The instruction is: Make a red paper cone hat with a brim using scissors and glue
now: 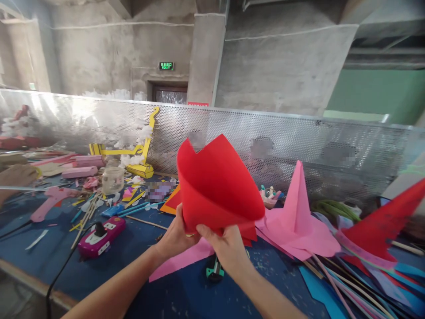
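Observation:
A red foam sheet (pixel 215 190), curled into a wide open cone, is held up in front of me over the blue table. My left hand (pixel 174 237) grips its lower left edge, fingers behind and under it. On the lower right edge, my right hand (pixel 224 246) pinches the sheet with the thumb in front. Beneath the hands lie a pink foam strip (pixel 186 259) and a green-and-black utility knife (pixel 215 270). Just right of the sheet stands a pink pointed hat (pixel 297 212) with a wide brim.
A purple power strip (pixel 102 237) with a plugged-in cord and a pink glue gun (pixel 53 201) lie left. A glass jar (pixel 113 179), sticks and foam scraps clutter the back. Right are a red pointed hat (pixel 375 230) and blue sheets. A perforated metal screen (pixel 219 119) lines the far edge.

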Motion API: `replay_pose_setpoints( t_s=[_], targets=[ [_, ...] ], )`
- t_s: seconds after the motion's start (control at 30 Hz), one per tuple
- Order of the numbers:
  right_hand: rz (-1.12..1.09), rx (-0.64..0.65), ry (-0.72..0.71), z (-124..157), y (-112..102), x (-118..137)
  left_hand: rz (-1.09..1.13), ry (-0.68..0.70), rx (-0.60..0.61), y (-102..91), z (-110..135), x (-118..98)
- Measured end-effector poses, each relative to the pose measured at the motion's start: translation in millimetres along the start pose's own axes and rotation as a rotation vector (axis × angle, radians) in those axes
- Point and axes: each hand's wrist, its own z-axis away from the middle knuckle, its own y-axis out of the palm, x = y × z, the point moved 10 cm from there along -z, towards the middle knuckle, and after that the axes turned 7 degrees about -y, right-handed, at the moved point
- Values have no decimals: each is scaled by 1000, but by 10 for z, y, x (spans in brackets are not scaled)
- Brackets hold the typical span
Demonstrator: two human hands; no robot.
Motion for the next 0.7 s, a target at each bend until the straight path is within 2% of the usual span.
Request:
replay_pose_setpoints(
  t_s=[0.07, 0.17, 0.23, 0.33, 0.4, 0.5, 0.6, 0.7],
  targets=[
    [-178, 21, 142, -80, -24, -123, 143, -50, 93, 88, 5, -23],
    [-367, -10, 307, -143, -111, -291, 372, -231, 314, 301, 58, 6],
    [-429, -28, 400, -135, -150, -399, 458, -367, 357, 366, 96, 66],
    [-502, -51, 536, -58, -158, -564, 588, -530, 306, 389, 127, 182],
    [-519, -64, 564, -16, -160, -632, 689, -639, 268, 420, 156, 280],
    [-530, -72, 529, -2, -150, -661, 817, -788, 227, 477, 203, 407],
    [-531, -93, 476, -23, -144, -638, 914, -872, 183, 490, 199, 443],
    [-352, -143, 422, -72, -230, -597, 1018, -939, 158, 501, 183, 396]
  ],
)
